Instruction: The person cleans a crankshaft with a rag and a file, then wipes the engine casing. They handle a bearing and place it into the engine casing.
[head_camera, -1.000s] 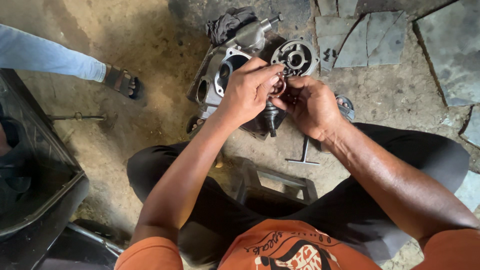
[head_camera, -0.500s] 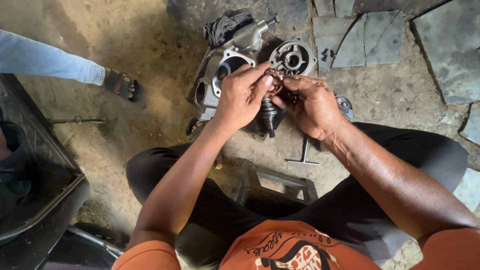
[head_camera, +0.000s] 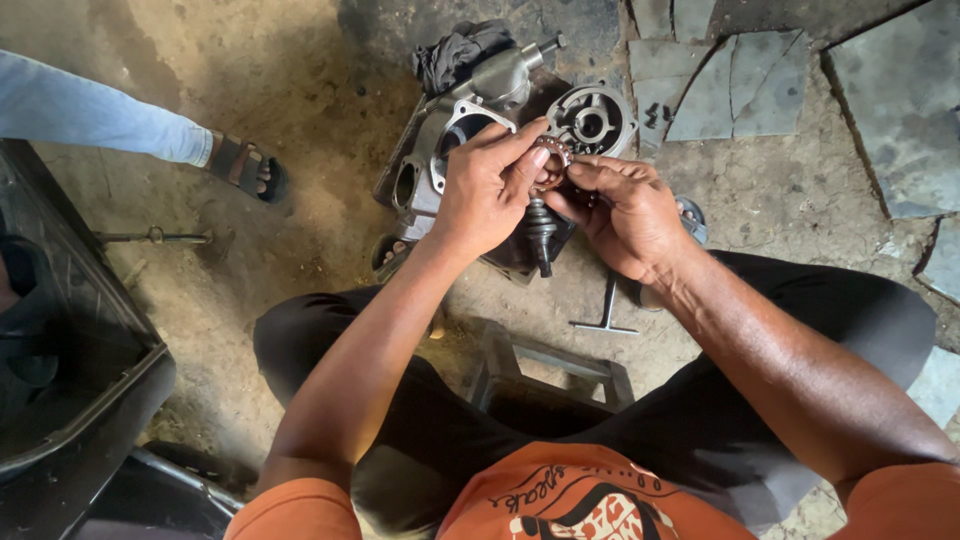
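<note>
Head camera, looking down: a seated person is holding a small metal ring (head_camera: 552, 160) between both hands above the dirt floor (head_camera: 290, 90). The left hand (head_camera: 490, 190) is closing its thumb and fingers around the near side of the ring, while the right hand (head_camera: 625, 215) is pinching the opposite edge with its fingertips, so both grips are closed on the same part. Just beyond the grip, a grey metal casing (head_camera: 470, 120) is lying on the ground with a round cover (head_camera: 592, 120) beside it, and a dark rag (head_camera: 455, 50) is resting on the casing's far end. Directly beneath the hands, a short ribbed shaft (head_camera: 541, 235) is sticking out towards the person. Nearer the body and slightly to the right of the grip, a T-shaped tool (head_camera: 605, 310) is lying on the ground. Well off to the left of the grip, another person's sandalled foot (head_camera: 250, 168) is standing. Judging by the pose, the ring is being turned and checked in the fingers; seating it would call for steady, level alignment.
</note>
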